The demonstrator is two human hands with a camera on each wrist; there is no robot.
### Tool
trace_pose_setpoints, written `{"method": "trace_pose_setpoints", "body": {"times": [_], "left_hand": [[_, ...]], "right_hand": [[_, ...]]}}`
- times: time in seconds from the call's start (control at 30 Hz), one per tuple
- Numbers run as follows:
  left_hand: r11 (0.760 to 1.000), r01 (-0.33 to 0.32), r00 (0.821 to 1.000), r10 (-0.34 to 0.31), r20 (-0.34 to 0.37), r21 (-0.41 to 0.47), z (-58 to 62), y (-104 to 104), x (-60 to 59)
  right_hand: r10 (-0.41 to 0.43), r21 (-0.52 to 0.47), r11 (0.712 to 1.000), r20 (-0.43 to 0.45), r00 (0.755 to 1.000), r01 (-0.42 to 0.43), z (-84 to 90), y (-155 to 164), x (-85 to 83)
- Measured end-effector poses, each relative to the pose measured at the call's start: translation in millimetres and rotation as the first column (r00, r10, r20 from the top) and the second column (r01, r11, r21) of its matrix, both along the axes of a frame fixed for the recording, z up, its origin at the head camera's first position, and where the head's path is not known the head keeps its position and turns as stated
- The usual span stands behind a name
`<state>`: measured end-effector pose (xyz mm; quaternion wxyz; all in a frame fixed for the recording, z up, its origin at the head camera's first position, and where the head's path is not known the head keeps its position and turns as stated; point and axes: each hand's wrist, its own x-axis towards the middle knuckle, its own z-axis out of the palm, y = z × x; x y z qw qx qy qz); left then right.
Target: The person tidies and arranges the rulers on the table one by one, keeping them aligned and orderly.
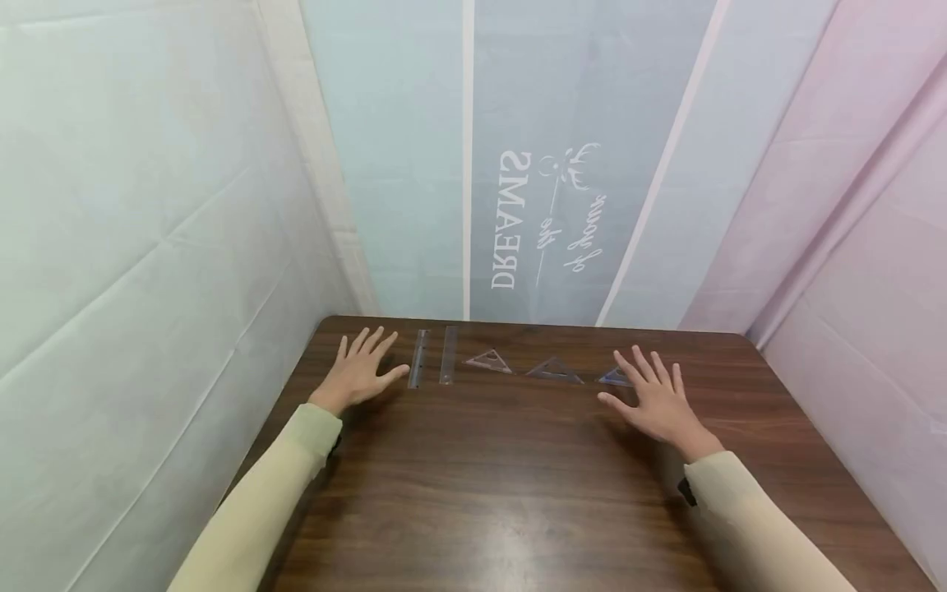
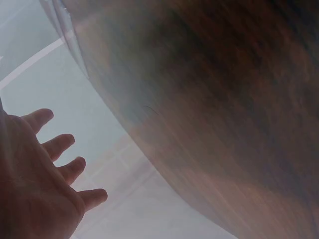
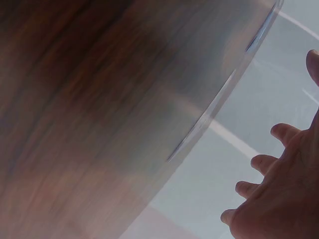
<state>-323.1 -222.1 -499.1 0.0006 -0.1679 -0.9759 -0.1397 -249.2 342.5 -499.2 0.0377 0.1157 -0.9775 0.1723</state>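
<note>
Along the table's (image 1: 518,460) far edge — clear rulers (image 1: 432,356) and set squares (image 1: 551,368), thin, stiff, slippery. Best pinched at an edge. Left hand (image 1: 360,370) and right hand (image 1: 658,399) splayed wide — holding nothing.

The table (image 1: 518,477) is dark wood-grain, smooth with a soft sheen. On it lie 2 rulers (image 1: 432,358) and 3 set squares (image 1: 551,368) of clear, glossy plastic. The backdrop (image 1: 148,205) looks like thin matt sheeting, creased. Both sleeves (image 1: 251,510) are matt cloth.
</note>
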Motion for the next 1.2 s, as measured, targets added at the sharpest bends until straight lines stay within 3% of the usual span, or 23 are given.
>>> {"method": "trace_pose_setpoints", "body": {"times": [0.53, 1.2], "left_hand": [[1.0, -0.005, 1.0, 0.005, -0.009, 0.002, -12.0, 2, -10.3], [1.0, 0.015, 1.0, -0.015, -0.016, 0.011, -14.0, 15, -27.6]], "right_hand": [[0.087, 0.019, 0.996, -0.014, 0.996, -0.087, -7.7, -56, -14.8], [0.219, 0.004, 0.976, -0.06, 0.974, -0.22, -15.0, -129, -31.3]]}}
